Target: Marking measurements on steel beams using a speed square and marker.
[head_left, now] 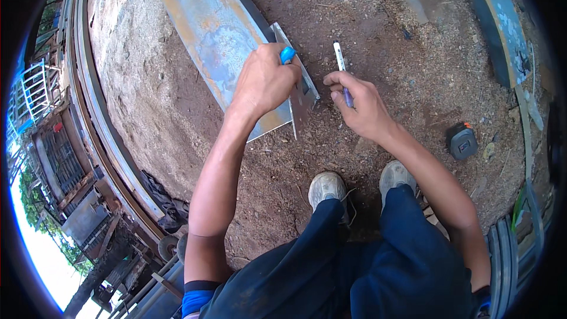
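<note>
My left hand (pixel 267 80) is closed over the near end of a wide, rust-stained steel beam (pixel 215 29). A small blue object (pixel 287 55) pokes out between its thumb and fingers; its kind is hidden by the grip. Under and beside this hand, a thin flat metal piece (pixel 304 80) lies across the beam's end, with a narrow strip pointing down toward me. My right hand (pixel 361 106), just right of the beam's end, pinches a marker pen (pixel 339 56). The pen has a white barrel, one dark end pointing away from me, and a purple-blue end in my fingers.
A dark tape measure (pixel 462 141) with an orange detail lies on the dirt at right. Another steel beam (pixel 502 29) stands far right. Long metal rails (pixel 88 82) run along the left, with scrap metal and a white rack (pixel 36 91) beyond. My shoes (pixel 326 189) are below the beam.
</note>
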Action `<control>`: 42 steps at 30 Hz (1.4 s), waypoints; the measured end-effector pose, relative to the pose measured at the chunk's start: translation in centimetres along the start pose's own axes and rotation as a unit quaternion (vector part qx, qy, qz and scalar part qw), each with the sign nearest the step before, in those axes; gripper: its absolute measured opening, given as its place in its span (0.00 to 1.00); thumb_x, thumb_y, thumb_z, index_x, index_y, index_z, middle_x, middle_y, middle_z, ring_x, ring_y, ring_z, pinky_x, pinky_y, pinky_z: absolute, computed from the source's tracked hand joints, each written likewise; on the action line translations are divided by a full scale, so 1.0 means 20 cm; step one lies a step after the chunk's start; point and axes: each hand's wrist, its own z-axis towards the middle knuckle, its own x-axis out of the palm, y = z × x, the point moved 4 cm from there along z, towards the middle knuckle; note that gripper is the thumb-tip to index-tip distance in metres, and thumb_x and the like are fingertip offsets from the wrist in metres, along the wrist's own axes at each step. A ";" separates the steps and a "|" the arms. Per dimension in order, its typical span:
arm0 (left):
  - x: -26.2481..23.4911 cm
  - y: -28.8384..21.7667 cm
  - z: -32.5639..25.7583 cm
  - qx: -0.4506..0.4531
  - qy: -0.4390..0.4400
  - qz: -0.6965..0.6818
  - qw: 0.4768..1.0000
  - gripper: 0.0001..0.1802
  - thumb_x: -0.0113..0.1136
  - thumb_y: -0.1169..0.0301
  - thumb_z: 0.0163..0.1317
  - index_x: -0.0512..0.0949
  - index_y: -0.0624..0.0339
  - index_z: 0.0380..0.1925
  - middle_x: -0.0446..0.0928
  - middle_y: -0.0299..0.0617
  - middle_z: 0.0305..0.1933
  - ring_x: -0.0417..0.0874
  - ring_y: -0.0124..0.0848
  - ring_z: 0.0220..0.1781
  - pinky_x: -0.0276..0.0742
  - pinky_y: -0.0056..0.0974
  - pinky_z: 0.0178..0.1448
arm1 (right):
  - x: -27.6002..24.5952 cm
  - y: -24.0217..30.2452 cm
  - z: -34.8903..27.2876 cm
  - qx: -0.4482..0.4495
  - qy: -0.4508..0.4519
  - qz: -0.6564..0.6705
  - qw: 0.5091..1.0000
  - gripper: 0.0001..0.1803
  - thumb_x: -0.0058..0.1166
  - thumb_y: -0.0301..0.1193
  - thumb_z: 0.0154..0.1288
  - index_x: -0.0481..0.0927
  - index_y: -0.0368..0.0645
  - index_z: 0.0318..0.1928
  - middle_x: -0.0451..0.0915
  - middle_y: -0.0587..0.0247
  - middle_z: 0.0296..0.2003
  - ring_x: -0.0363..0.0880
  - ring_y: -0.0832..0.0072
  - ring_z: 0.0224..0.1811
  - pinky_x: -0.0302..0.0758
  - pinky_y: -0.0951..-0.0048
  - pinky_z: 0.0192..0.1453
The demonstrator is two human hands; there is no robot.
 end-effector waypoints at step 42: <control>-0.02 0.03 -0.04 -0.039 0.057 -0.157 0.985 0.02 0.60 0.77 0.57 0.77 0.64 0.28 0.76 0.38 0.23 0.77 0.28 0.25 0.74 0.38 0.30 | 0.15 -0.07 0.03 0.072 0.063 0.086 0.992 0.16 0.58 0.21 0.70 0.75 0.39 0.57 0.78 0.52 0.36 0.80 0.63 0.37 0.75 0.60 0.46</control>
